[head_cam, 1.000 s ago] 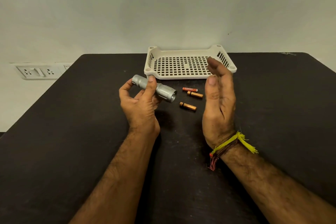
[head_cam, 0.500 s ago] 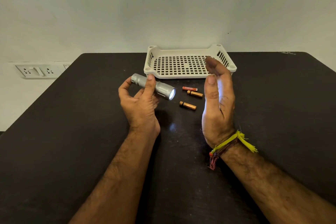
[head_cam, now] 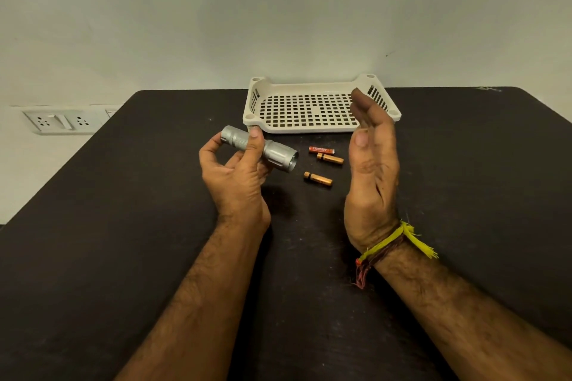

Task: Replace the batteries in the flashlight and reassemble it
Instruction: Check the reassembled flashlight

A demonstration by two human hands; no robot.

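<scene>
My left hand (head_cam: 235, 176) holds a silver flashlight (head_cam: 275, 153) above the black table, lens end pointing right toward my right palm; the lens is dark. My right hand (head_cam: 371, 170) stands upright and open, palm facing left, holding nothing, with coloured threads on the wrist. Three small batteries lie on the table between the hands: a red one (head_cam: 321, 150), a copper one (head_cam: 330, 159) just beside it, and another copper one (head_cam: 318, 178) nearer to me.
A cream perforated plastic tray (head_cam: 272, 88) sits at the table's far edge, behind the batteries. The black table (head_cam: 123, 226) fills the lower view. A white wall socket plate (head_cam: 62, 122) is at the left, beyond the table edge.
The flashlight lens glowed half a second ago and is dark now. Both hands have stayed nearly in place.
</scene>
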